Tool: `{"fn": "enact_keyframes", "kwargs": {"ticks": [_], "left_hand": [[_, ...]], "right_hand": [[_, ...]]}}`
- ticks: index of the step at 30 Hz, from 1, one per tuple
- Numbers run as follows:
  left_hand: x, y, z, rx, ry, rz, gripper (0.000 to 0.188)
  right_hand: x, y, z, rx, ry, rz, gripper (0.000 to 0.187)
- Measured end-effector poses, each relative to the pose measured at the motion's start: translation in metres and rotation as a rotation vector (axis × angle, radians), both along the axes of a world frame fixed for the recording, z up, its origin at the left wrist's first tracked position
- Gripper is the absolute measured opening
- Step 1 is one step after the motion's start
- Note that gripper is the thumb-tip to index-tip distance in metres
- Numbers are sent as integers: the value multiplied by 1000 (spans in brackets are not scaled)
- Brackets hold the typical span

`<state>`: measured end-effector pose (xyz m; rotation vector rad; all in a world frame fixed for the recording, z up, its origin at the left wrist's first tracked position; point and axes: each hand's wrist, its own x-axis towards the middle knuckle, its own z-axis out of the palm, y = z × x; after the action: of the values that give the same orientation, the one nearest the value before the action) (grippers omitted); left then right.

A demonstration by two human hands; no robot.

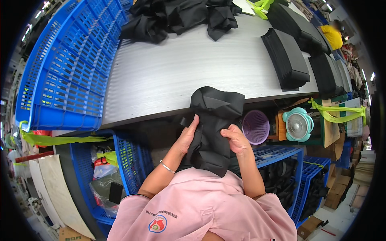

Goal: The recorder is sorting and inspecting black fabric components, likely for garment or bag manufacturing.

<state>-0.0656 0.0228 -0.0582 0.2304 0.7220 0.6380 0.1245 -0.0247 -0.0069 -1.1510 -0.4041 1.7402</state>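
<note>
A crumpled piece of black fabric (215, 128) hangs between my hands at the table's near edge, its upper end over the tabletop and its lower end against my lap. My left hand (188, 134) grips its left side, thumb on top and the other fingers hidden behind the cloth. On the opposite side my right hand (235, 138) pinches the fabric with thumb and bent fingers. A metal bangle (167, 167) circles my left wrist. Whether the cloth is a bag or a garment part I cannot tell.
The grey table (161, 80) bears loose black fabric (177, 18), neat black stacks (285, 58) and a tall blue crate (68, 68). Below are a purple basket (255, 127), a turquoise fan (298, 124) and blue crates (130, 160) near my sides. A person in yellow (332, 37) is far right.
</note>
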Motion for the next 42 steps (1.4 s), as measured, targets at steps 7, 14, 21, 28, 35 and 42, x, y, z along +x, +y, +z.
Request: {"fn": "enact_keyframes", "kwargs": {"ticks": [7, 14, 21, 28, 35, 42], "left_hand": [[-6, -2, 3, 149, 105, 36, 74], [-20, 3, 9, 21, -198, 29, 67], [-18, 3, 8, -42, -252, 42, 63], [-12, -5, 4, -122, 85, -25, 51], [-15, -8, 8, -76, -211, -177, 46], [-5, 7, 12, -67, -21, -137, 46]], "right_hand": [[20, -3, -23, 127, -984, -133, 46], [13, -1, 6, 123, -561, -52, 30], [0, 0, -6, 137, -258, -81, 28], [-6, -8, -4, 177, -392, 39, 30], [6, -8, -4, 135, -133, -14, 35], [21, -18, 4, 234, -294, -62, 42]]}}
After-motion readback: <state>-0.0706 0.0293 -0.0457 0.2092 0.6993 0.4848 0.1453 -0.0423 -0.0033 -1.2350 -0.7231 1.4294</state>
